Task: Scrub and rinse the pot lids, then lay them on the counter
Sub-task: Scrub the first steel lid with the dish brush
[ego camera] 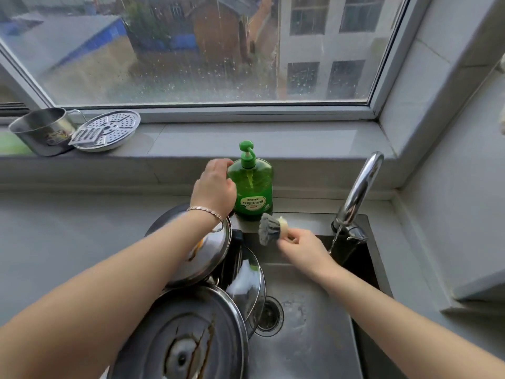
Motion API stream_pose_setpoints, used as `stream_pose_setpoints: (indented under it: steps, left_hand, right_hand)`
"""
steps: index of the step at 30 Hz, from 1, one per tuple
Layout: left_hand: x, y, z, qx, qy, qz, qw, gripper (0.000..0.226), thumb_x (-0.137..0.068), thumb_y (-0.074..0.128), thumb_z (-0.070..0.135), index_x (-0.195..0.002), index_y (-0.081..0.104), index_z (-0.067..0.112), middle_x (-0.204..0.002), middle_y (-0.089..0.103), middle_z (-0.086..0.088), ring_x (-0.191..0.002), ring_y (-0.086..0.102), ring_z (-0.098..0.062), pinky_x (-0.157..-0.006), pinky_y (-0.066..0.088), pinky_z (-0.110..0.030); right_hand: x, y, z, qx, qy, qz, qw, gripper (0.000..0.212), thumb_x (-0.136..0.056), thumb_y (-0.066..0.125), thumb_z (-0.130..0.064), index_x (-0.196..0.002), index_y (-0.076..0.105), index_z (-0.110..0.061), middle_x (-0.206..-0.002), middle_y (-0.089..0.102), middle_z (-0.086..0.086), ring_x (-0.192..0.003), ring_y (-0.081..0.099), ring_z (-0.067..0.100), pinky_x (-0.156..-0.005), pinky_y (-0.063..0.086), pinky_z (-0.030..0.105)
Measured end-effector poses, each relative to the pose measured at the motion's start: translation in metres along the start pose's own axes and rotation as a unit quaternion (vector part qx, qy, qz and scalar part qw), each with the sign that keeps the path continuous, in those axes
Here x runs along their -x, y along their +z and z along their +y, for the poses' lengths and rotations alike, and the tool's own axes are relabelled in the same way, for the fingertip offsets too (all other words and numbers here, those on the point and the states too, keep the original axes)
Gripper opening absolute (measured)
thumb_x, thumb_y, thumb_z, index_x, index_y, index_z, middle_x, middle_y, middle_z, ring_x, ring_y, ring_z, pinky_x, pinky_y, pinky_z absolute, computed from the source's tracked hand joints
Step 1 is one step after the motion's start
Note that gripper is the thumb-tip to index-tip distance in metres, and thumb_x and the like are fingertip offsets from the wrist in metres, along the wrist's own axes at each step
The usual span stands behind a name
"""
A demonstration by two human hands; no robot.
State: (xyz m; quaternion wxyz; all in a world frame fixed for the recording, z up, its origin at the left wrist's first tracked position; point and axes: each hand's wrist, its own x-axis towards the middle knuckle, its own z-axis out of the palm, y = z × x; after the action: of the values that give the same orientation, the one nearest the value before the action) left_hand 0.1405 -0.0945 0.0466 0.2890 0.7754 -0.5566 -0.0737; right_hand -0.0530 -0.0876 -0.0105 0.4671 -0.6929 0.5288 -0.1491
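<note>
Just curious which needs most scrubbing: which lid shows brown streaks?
The large lid nearest the camera: brown streaks cross its centre. The middle lid behind it and the tilted lid to its right mostly gleam.

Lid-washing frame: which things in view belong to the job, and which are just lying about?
Job:
- stacked stainless steel pot lids
- green pump bottle of dish soap
- grey scrub sponge
- running chrome faucet
- steel sink

Lying about, on the grey windowsill:
- steel handled pot
- round perforated steel steamer plate
- small flat steel grater
</note>
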Motion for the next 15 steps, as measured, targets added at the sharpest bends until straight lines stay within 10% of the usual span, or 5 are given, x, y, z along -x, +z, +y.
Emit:
stream_pose_setpoints:
  steps: [9, 15]
  left_hand:
    - [-0.108, 0.022, 0.016, -0.015, 0.007, -0.146, 0.989, 0.043, -0.101, 0.031, 0.03, -0.139, 0.041, 0.013, -0.148, 0.036, -0.007, -0.136, 0.034, -0.021, -0.112, 0.026, -0.035]
    - [-0.132, 0.048, 0.011, 0.051, -0.045, -0.18, 0.981, 0.038, -0.1, 0.035, 0.031, -0.098, 0.063, 0.007, -0.097, 0.062, -0.009, -0.091, 0.055, -0.023, -0.079, 0.039, -0.027]
  right_hand:
    - [-0.077, -0.013, -0.057, -0.287, 0.189, 0.057, 0.937, 0.044, -0.093, 0.044, -0.05, -0.088, 0.061, -0.01, -0.065, 0.061, 0.007, -0.04, 0.032, 0.011, -0.033, 0.023, 0.014]
    - [-0.097, -0.002, -0.059, -0.386, 0.232, 0.03, 0.892, 0.044, -0.092, 0.049, -0.046, -0.103, 0.061, -0.006, -0.072, 0.065, 0.01, -0.036, 0.03, 0.008, -0.032, 0.02, 0.014]
